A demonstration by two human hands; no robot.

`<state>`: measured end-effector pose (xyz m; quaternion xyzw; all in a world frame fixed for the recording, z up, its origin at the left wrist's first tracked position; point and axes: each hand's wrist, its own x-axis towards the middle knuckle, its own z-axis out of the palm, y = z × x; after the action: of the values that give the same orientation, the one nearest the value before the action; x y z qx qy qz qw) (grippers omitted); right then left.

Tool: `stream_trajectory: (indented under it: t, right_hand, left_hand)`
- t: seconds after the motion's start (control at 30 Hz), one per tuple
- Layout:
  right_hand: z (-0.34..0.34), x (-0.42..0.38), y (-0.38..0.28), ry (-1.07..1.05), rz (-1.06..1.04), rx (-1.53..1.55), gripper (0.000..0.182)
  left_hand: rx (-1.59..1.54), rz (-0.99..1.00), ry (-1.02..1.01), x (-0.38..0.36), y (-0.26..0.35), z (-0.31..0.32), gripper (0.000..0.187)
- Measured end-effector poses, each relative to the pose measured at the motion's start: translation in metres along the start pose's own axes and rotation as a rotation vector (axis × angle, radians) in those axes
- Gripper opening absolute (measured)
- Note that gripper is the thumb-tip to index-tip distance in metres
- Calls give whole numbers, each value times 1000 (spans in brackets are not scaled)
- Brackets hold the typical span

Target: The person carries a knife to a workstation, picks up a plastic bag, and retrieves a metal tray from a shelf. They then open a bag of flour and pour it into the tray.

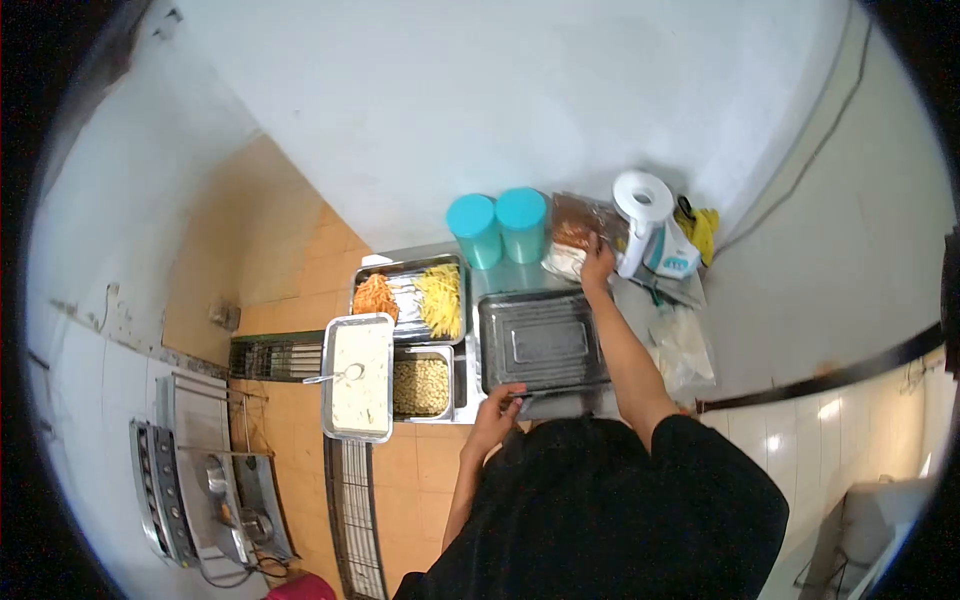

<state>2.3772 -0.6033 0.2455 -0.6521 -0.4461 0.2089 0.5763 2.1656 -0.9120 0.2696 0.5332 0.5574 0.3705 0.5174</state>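
A black rectangular baking tray (543, 345) lies in front of me on the metal table. My left hand (494, 418) is at its near left corner, fingers closed on the rim. Behind the tray, my right hand (598, 263) reaches to a clear plastic bag (575, 222) with brown contents, its fingers closed at the bag's right side. The grip there is partly hidden by the hand itself. Just below that bag lies a whitish packet (565, 262). A white jug-like container (640, 215) stands right of my right hand.
Two turquoise-lidded canisters (473, 222) stand by the wall. To the left are a steel tray (408, 262) with orange and yellow shreds, a pan of creamy mixture (358, 385) with a spoon, and a pan of beans or nuts (422, 388). Plastic bags (682, 345) lie right.
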Motion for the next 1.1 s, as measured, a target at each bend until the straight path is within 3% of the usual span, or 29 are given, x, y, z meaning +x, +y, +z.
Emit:
stream_trajectory:
  t: [0.03,0.07,0.17,0.23,0.27,0.33,0.47,0.53,0.57,0.67,0.7,0.8,0.87,0.93,1.0,1.1]
  right_hand:
    - [6,-3,-5,134,-138,116,45]
    - [-1,-7,-25,136,-175,167,42]
    - [4,5,-24,143,-139,135,40]
    - [-8,11,-33,159,-227,264,39]
    - [-24,4,-58,164,-200,145,42]
    - [-48,-10,-104,77,-171,347,44]
    - [-83,-40,-132,-52,-72,360,42]
    - [-95,-66,-137,-256,120,607,42]
    - [-107,-83,-151,-329,186,637,42]
    - [-110,-129,-149,-436,419,760,45]
    - [-109,-144,-147,-488,472,769,45]
    - [-102,-176,-124,-571,575,762,43]
    - [-103,-187,-115,-708,729,748,41]
    - [-100,-194,-110,-720,695,734,37]
    - [-101,-197,-115,-856,508,630,33]
    - [-98,-204,-108,-919,374,678,41]
  left_hand:
    - [-7,32,15,0,-5,2,26]
    - [-9,62,25,0,-11,3,26]
    - [23,117,29,1,4,1,26]
    - [0,80,-3,2,6,2,26]
    - [-25,163,15,6,3,2,24]
    - [-58,166,53,11,21,-2,25]
    - [-108,294,152,38,47,-7,55]
    - [11,307,302,42,83,-6,72]
    - [31,289,317,45,89,-7,90]
    - [19,293,117,52,74,-15,102]
    - [51,289,155,48,77,-11,108]
    - [24,83,114,34,74,-15,92]
    - [21,51,119,26,58,-16,87]
    - [13,27,132,17,44,-17,82]
    - [-156,39,164,10,43,-16,75]
    - [-106,38,188,3,42,-20,67]
